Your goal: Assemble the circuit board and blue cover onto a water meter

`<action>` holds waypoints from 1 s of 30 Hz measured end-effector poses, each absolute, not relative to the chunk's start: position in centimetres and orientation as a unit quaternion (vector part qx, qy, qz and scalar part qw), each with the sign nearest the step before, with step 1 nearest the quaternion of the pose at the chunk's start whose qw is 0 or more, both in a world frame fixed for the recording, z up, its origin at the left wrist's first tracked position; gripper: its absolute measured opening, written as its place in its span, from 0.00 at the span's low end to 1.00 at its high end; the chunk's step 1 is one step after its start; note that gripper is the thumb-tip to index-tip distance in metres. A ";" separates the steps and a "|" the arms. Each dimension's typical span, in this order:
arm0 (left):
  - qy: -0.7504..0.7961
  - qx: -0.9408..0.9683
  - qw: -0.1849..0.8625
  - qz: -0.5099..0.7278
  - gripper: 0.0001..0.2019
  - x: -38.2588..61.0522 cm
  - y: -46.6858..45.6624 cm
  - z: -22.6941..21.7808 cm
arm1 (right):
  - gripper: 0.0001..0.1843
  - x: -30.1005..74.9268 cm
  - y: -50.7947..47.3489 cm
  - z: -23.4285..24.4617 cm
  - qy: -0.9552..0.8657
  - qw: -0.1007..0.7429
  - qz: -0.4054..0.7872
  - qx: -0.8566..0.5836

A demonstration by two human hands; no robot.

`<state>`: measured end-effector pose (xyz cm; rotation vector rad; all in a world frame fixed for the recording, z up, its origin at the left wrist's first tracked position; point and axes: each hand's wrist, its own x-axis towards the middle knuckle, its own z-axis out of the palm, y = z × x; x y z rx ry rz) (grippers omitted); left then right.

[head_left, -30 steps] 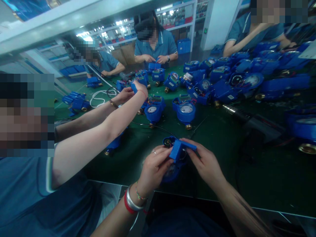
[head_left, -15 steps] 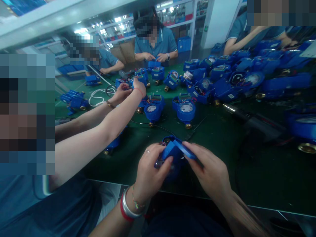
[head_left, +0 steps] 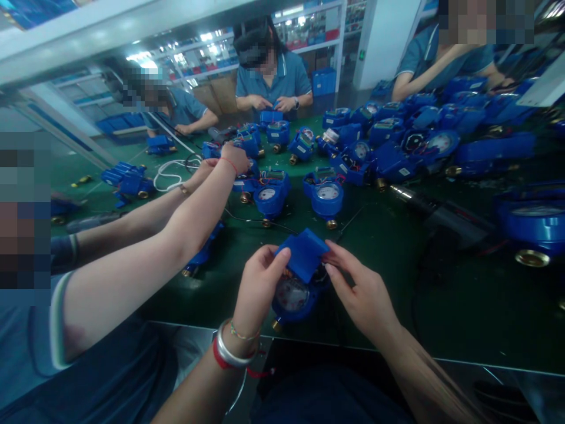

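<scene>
A blue water meter (head_left: 296,303) with a round clear dial and a brass end lies at the table's front edge, between my hands. Over its box part sits a blue plastic cover (head_left: 303,254), tilted and not flush. My left hand (head_left: 258,288) is closed on the cover's left side, thumb on top, its other fingers mostly hidden underneath. At the right edge of the cover my right hand (head_left: 364,291) pinches it between thumb and fingers. A bit of wiring shows under the cover.
Two blue meters with open boxes, a left one (head_left: 268,197) and a right one (head_left: 326,194), stand ahead. A power tool (head_left: 445,212) lies right, before many piled meters (head_left: 397,153). A co-worker's arm (head_left: 154,253) reaches in from the left. Other people sit opposite.
The cover has turned from tilted up on edge to lying flatter over the meter's box. My hands have shifted slightly left and the dial has come into view. The co-worker's hands moved slightly left.
</scene>
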<state>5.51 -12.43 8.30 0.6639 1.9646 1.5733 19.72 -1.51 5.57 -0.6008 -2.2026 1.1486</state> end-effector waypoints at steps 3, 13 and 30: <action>0.726 0.248 0.278 0.578 0.16 5.7 -12.3 8.1 | 0.21 19.3 -1.3 5.6 -0.807 0.300 0.440 -0.256; 0.773 0.346 0.146 0.512 0.17 3.3 -12.2 9.6 | 0.15 17.9 -0.1 5.4 -0.725 0.317 0.541 -0.283; 0.492 0.198 0.571 0.627 0.29 -2.1 -9.4 4.5 | 0.12 12.1 -0.3 7.0 -0.839 0.280 0.391 -0.254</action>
